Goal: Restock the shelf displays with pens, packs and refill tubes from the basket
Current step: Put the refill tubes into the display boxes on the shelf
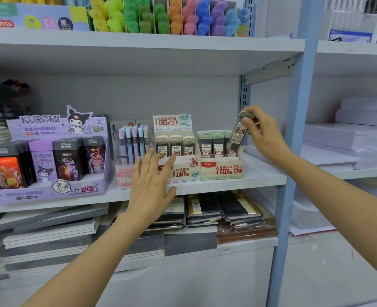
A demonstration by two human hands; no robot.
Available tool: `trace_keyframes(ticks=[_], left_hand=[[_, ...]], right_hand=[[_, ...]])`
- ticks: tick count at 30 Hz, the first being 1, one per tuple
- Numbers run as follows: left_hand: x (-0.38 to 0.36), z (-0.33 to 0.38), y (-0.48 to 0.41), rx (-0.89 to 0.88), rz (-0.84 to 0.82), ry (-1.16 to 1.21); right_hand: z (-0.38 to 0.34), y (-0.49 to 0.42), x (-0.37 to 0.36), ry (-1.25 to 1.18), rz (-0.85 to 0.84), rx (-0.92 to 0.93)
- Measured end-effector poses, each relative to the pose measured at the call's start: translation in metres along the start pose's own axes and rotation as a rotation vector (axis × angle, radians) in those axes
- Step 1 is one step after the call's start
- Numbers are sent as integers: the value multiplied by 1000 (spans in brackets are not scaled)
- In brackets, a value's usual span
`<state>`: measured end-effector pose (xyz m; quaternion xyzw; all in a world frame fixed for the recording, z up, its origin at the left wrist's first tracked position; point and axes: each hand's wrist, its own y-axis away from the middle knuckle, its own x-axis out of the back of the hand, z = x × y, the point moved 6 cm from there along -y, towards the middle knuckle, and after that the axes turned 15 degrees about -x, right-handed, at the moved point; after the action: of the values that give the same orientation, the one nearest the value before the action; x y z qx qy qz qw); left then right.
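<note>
- At the far left of the white shelf point(260, 173) stands a purple cardboard display point(50, 191) with dark, glossy, flat boxes standing upright in rows.
- Just beside it is a clear pack of pastel pens point(132, 142), slim and upright.
- The left hand point(152, 185) is released, with fingers straight and spread, and it holds nothing. It covers the lower part of the pen pack and the front left of the 0.5 carton point(183, 171). Whether it touches them I cannot tell.
- The 0.5 carton is printed card and holds rectangular tubes with beige caps.
- Touching its right side is the 0.7 carton point(222, 170), which holds tubes with green caps.
- The refill tube point(237, 136), clear dark plastic, is tilted over the right rear corner of the 0.7 carton.
- The right hand point(265, 134) pinches the cap of this tube from above.
- Right of it rises a smooth blue post point(294, 129), and beyond it lie stacks of white paper point(360, 134).
</note>
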<state>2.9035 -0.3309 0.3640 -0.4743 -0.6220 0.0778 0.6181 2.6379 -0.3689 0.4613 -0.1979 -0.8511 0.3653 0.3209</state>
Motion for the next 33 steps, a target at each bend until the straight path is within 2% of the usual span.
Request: trace_keyframes(ticks=[4,9,13,17,21,24,26,28,31,33], left_hand=[[-1,1,-1,19,-12,-8],[-2,1,-1,14,-26,-16],[-4,1,1,15,-27,-14],[-4,-1,2,5,-39,21],[3,9,22,-40,94,91],[-8,29,62,-126,183,164],[-37,41,99,-133,50,319],[-79,55,146,-77,-225,503],[-144,78,235,-5,-692,686],[-177,89,293,37,-878,714]], right_hand=[[7,0,-6,37,-36,-12],[13,-3,-26,137,-165,-37],[23,1,-31,132,-126,-106],[22,12,-36,217,-98,-94],[-1,47,-33,70,10,-3],[-18,101,-57,-25,-70,95],[-16,145,-87,-106,-260,61],[-3,197,-127,-116,-515,-12],[40,289,-188,-73,-900,-234],[72,348,-218,-43,-1073,-351]])
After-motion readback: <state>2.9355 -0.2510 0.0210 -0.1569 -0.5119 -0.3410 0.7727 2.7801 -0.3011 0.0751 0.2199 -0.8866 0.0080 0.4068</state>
